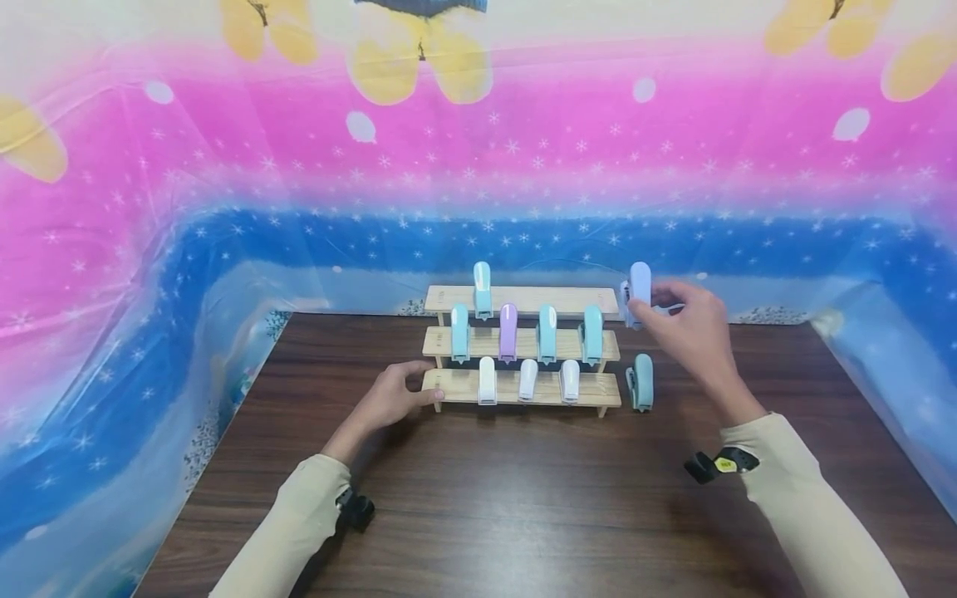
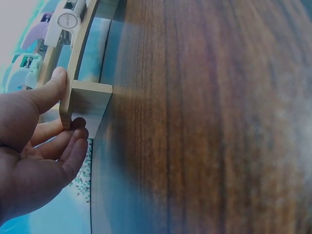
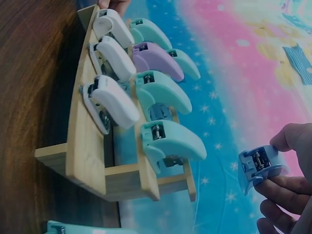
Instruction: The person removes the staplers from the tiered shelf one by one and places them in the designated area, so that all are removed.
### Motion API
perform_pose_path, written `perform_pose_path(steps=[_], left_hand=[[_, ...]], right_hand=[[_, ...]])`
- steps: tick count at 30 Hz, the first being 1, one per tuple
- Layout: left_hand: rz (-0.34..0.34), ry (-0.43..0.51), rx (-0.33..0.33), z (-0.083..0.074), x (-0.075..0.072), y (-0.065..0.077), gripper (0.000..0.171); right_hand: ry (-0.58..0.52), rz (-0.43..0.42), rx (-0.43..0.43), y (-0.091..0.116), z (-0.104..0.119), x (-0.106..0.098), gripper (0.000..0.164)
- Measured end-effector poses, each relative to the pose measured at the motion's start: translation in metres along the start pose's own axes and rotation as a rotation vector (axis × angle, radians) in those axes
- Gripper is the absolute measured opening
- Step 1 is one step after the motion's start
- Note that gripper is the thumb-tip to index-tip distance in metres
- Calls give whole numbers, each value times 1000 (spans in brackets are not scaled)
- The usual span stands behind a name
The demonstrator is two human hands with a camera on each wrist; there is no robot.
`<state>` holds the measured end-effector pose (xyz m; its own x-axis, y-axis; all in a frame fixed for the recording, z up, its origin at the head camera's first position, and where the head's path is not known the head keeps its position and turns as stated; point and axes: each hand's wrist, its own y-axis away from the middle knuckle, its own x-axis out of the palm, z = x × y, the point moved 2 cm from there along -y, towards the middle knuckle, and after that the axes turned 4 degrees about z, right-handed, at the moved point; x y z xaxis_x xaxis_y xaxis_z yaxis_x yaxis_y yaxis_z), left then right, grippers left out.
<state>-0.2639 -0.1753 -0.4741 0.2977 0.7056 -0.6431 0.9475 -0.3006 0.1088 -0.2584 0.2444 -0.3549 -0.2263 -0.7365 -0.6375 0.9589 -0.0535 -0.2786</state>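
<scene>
A three-tier wooden stand (image 1: 456, 382) carries small staplers. My left hand (image 1: 392, 394) grips the left end of its lowest tier, thumb on top and fingers beneath in the left wrist view. Up at the right end of the top tier, my right hand (image 1: 691, 328) pinches a pale lavender-blue stapler (image 1: 640, 282) between thumb and fingers. One teal stapler (image 1: 482, 291) stands on the top tier, toward the left. The middle tier bears a purple stapler (image 1: 508, 332) among several teal ones (image 1: 547, 332). Three white staplers (image 1: 527, 379) line the lowest tier.
Another teal stapler (image 1: 640, 382) stands on the dark wooden table (image 1: 486, 498), right of the stand and below my right hand. A printed cloth (image 1: 523, 191) in pink and blue hangs behind and around the table.
</scene>
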Motion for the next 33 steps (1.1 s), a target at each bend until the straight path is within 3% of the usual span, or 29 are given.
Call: perform_pose_path(steps=[19, 33], left_hand=[[-6, -15, -19, 1, -2, 0, 59], [5, 7, -18, 1, 0, -1, 59]], right_hand=[[94, -55, 58, 24, -49, -8, 54], [131, -3, 129, 43, -92, 0, 59]])
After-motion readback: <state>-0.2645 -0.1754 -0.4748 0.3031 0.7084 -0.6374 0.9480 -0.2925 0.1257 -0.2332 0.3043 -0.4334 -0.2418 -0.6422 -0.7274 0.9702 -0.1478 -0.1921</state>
